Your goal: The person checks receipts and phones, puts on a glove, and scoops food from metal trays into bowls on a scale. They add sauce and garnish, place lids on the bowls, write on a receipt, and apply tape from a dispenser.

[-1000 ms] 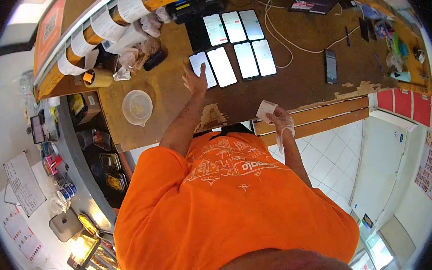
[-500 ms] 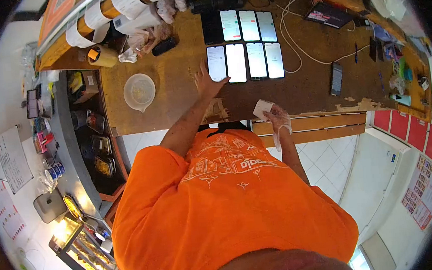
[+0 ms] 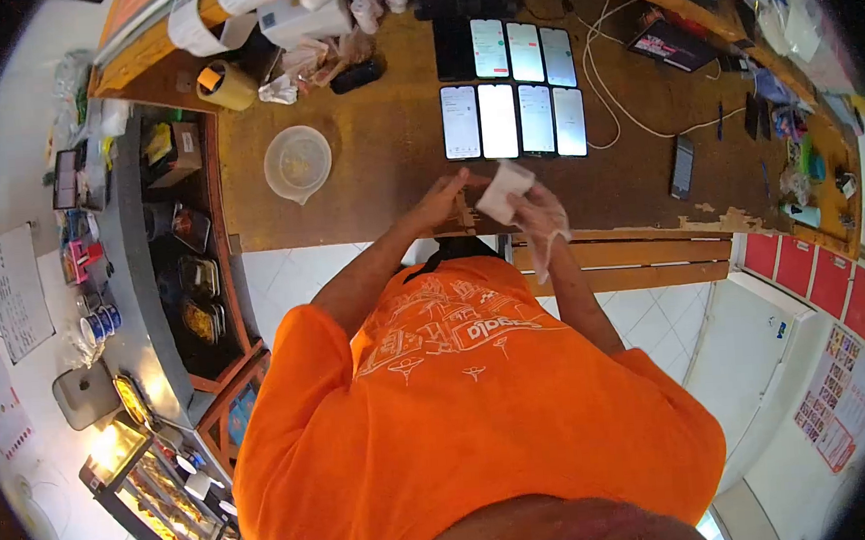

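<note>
My right hand [image 3: 541,214], in a loose clear plastic glove, pinches a small white piece of paper [image 3: 505,193] above the table's front edge. Just left of the paper is my bare left hand [image 3: 438,203], its fingers stretched toward it and nothing visible in them. Beyond both hands, several phones with lit screens lie in two rows, among them a white-screened phone [image 3: 498,121] and the front-left phone [image 3: 460,123]. A dark device [image 3: 454,50] lies at the left end of the back row.
On the wooden table [image 3: 377,194], a translucent plastic bowl [image 3: 298,165] stands left and a separate phone [image 3: 681,167] lies right. White cables [image 3: 614,107] run across the right side. A tape roll [image 3: 227,86] and plastic bags [image 3: 323,62] sit at the back left.
My left hand has drawn back from the front-left phone toward the table edge. My right hand has brought the paper left and forward, so the hands are closer together. The view has shifted slightly.
</note>
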